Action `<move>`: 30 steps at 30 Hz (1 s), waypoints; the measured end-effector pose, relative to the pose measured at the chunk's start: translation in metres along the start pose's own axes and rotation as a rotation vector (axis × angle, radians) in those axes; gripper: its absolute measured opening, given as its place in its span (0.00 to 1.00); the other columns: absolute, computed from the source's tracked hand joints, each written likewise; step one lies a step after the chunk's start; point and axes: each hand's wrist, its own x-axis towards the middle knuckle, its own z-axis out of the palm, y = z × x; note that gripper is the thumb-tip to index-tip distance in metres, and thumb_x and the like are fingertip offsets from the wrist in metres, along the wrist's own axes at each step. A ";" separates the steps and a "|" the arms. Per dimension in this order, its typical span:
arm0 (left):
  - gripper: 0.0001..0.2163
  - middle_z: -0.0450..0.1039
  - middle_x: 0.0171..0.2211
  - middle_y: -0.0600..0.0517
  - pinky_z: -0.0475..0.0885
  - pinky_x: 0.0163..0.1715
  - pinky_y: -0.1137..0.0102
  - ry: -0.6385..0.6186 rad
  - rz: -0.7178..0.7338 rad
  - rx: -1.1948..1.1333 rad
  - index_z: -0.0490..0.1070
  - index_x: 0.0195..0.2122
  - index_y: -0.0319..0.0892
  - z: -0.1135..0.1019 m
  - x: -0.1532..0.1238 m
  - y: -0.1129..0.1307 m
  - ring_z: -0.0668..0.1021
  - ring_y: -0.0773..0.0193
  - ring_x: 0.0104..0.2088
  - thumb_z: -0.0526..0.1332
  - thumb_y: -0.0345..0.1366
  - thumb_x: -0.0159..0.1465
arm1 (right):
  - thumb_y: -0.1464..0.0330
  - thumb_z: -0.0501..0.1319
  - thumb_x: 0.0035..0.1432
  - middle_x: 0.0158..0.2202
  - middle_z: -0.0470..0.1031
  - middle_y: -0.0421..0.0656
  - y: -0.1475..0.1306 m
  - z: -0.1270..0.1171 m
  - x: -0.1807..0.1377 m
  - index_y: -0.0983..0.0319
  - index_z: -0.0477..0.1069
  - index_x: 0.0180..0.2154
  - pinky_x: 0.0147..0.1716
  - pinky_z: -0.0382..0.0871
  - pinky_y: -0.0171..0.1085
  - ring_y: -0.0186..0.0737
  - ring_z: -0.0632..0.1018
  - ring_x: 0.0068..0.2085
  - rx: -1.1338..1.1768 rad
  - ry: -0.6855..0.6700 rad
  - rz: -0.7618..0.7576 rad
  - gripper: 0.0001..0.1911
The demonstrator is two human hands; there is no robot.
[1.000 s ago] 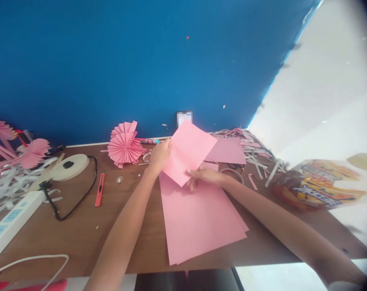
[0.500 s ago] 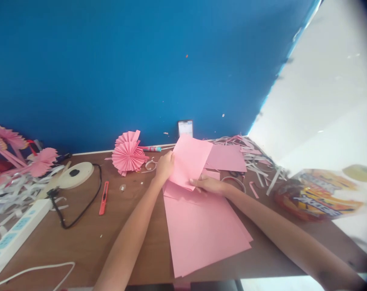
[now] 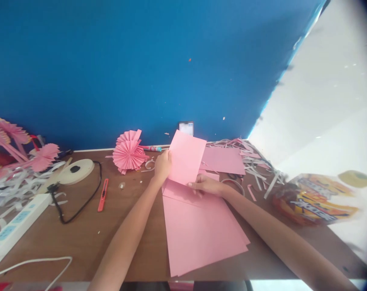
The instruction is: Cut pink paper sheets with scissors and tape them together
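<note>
Turned since a second ago, the small pink sheet (image 3: 187, 157) on my head-view feed hangs over the far end of the large pink sheets (image 3: 206, 240), long axis pointing roughly away past them. I see the left hand (image 3: 163, 166) pinching its left edge, the right hand (image 3: 208, 186) its near right corner; neither is nearer.

Both arms are bare along all that shows of them, right back to where the view cuts them off. The left forearm (image 3: 131, 232) is slim and smooth in outline, broadening gradually from a narrow wrist. The right forearm (image 3: 271, 232) has the same slender, tapering build, with a longer stretch of it visible. The left hand (image 3: 162, 165) is bare, its back gently rounded; the right hand (image 3: 206, 185), also bare, shows a slim thumb and softly blurred fingers
</note>
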 end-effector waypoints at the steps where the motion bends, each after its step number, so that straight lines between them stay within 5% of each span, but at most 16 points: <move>1: 0.19 0.76 0.38 0.41 0.64 0.38 0.66 -0.001 -0.001 -0.012 0.69 0.40 0.39 -0.002 0.001 -0.002 0.77 0.52 0.39 0.40 0.41 0.69 | 0.50 0.56 0.57 0.16 0.71 0.40 -0.001 -0.001 0.001 0.67 0.72 0.24 0.22 0.60 0.30 0.29 0.69 0.18 0.009 -0.024 -0.004 0.26; 7: 0.17 0.75 0.33 0.46 0.63 0.34 0.68 -0.049 0.043 -0.143 0.67 0.34 0.41 -0.009 0.009 -0.019 0.76 0.56 0.35 0.42 0.42 0.68 | 0.48 0.53 0.58 0.22 0.77 0.46 -0.009 -0.005 0.006 0.69 0.75 0.30 0.22 0.63 0.30 0.32 0.74 0.22 0.059 -0.182 0.047 0.30; 17: 0.16 0.74 0.32 0.48 0.62 0.32 0.69 -0.045 0.016 -0.173 0.66 0.32 0.41 -0.011 0.010 -0.032 0.74 0.59 0.33 0.43 0.43 0.67 | 0.50 0.52 0.60 0.25 0.78 0.47 -0.013 -0.016 0.027 0.70 0.76 0.33 0.13 0.57 0.27 0.30 0.74 0.19 0.187 -0.144 0.173 0.29; 26: 0.16 0.71 0.28 0.50 0.62 0.31 0.69 -0.088 0.054 -0.183 0.65 0.31 0.42 -0.019 0.010 -0.034 0.73 0.60 0.31 0.43 0.43 0.67 | 0.51 0.56 0.57 0.27 0.79 0.51 -0.010 -0.008 0.034 0.71 0.75 0.32 0.18 0.65 0.29 0.34 0.77 0.22 0.226 -0.187 0.093 0.27; 30: 0.16 0.74 0.32 0.48 0.63 0.33 0.68 -0.113 0.054 -0.222 0.66 0.34 0.42 -0.026 0.009 -0.034 0.74 0.58 0.33 0.43 0.43 0.67 | 0.52 0.57 0.57 0.27 0.79 0.50 -0.007 -0.001 0.036 0.71 0.74 0.28 0.15 0.63 0.28 0.32 0.75 0.19 0.295 -0.078 0.047 0.25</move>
